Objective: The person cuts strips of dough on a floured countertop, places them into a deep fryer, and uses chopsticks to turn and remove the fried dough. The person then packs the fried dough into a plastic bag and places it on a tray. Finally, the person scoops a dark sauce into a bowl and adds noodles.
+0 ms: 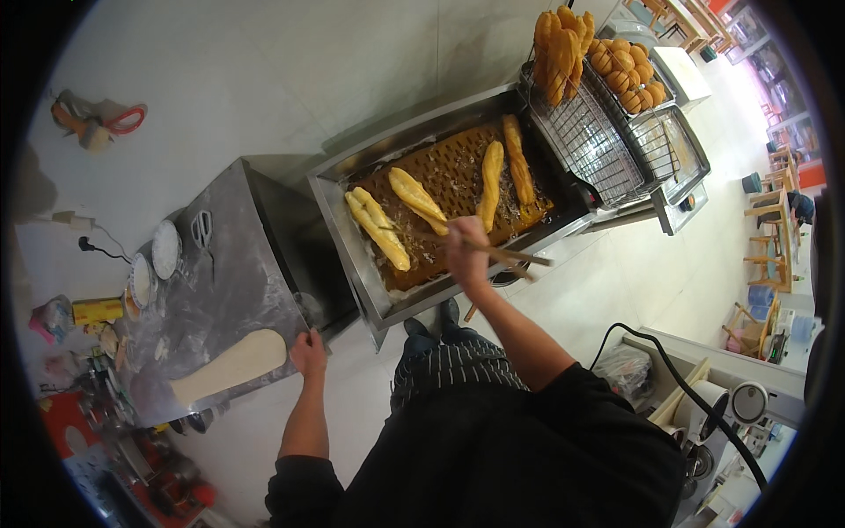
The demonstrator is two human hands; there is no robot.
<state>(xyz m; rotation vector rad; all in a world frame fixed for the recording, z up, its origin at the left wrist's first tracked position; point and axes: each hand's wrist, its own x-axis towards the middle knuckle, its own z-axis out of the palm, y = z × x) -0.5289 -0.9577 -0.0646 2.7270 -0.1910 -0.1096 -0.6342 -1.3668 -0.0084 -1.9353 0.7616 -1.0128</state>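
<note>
My right hand (467,255) is closed around a pair of long wooden chopsticks (513,255) and hovers over the near side of a steel deep fryer (387,308). The chopstick tips reach left toward a pale dough stick (378,229) in the oil. Two more dough sticks, one pale (418,199) and one yellow (491,187), float farther right, beside a browner fried dough stick (518,158). My left hand (308,354) has its fingers curled at the edge of the floured worktable (220,290), next to a flat strip of dough (233,363).
Right of the fryer, a wire rack (590,132) holds upright fried dough sticks (563,53); round fried balls (627,72) fill a tray behind it. Scissors (202,231) and white bowls (165,250) lie at the table's far left. A black cable (687,387) arcs at lower right.
</note>
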